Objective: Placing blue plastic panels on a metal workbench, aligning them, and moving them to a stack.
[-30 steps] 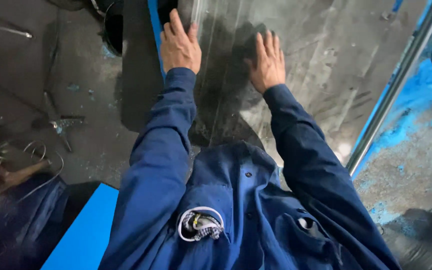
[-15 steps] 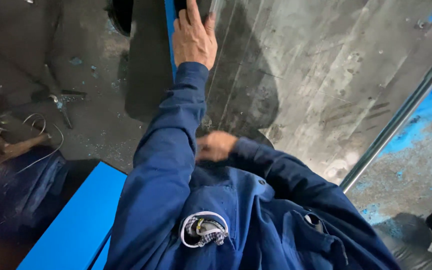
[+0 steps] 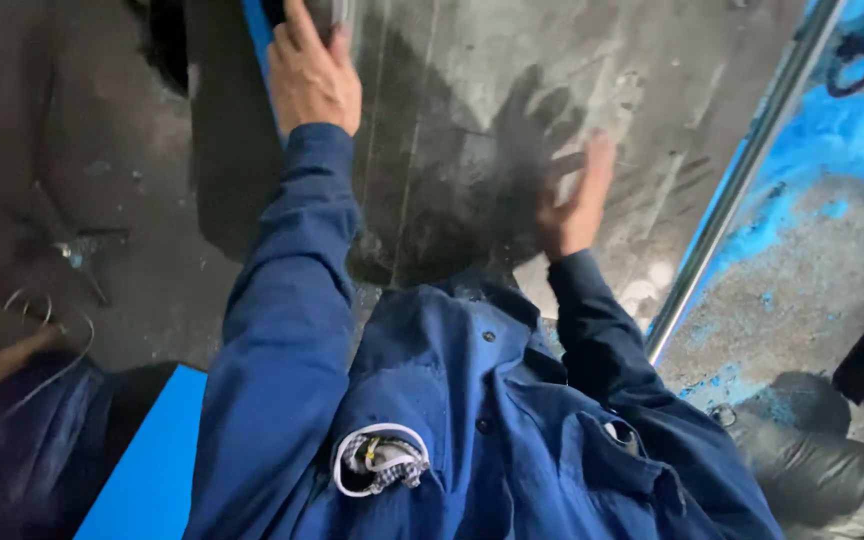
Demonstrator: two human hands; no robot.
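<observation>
Grey scratched metal sheet [image 3: 472,120] fills the top of the head view, and both hands are on it or close to it. The left hand [image 3: 312,75] lies flat with its fingers together near the sheet's left edge, beside a narrow blue strip [image 3: 257,35]. The right hand [image 3: 574,205] is blurred; its fingers look spread and slightly raised, and I cannot tell if the palm touches the metal. Its dark shadow falls on the sheet just left of it. To the right of this hand, a round shiny metal rail [image 3: 742,180] runs diagonally, and behind it is a rough blue-painted floor [image 3: 812,260]. Both arms wear dark blue work sleeves [image 3: 282,330].
</observation>
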